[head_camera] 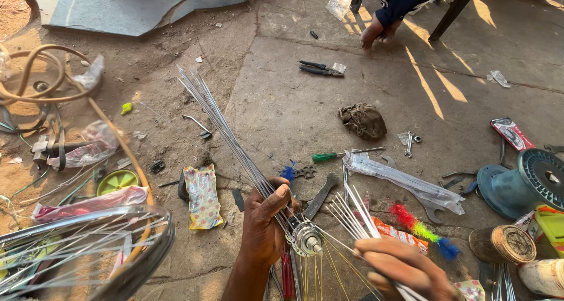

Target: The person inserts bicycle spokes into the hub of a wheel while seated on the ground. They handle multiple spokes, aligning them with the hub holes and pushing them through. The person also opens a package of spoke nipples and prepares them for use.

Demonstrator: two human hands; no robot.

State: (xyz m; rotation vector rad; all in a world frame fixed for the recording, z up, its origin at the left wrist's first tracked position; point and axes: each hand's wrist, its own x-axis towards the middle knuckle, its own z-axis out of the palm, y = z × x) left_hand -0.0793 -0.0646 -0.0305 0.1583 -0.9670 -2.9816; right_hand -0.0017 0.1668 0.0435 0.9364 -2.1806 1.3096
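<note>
Sprawling across the whole view, the cracked concrete floor (305, 101) serves as the work surface, with tools strewn within arm's reach of the person seated over it. At lower left lies a spoked bicycle wheel (88, 248), set aside well clear of the hands. Near the bottom centre sits the wheel hub (306, 239), held off the floor so that the loose spokes (229, 130) threaded through its flange can fan out freely up and to the left. The left hand (264, 224) has its fingers clamped around that bundle just beside the hub, probably to keep the spokes gathered and the hub steady. The right hand (405, 268) pinches a second, shorter group of spokes (352, 210), fingers closed on them, on the hub's other side.

Around them lie a clear plastic bag (405, 180), a blue bell-shaped part (499, 189), a crumpled dark rag (363, 120), a green-handled screwdriver (335, 156), pliers (317, 69) and a flat spanner (320, 195) close under the spokes, where it could snag them. Another person's hand (376, 32) rests on the floor at the top.
</note>
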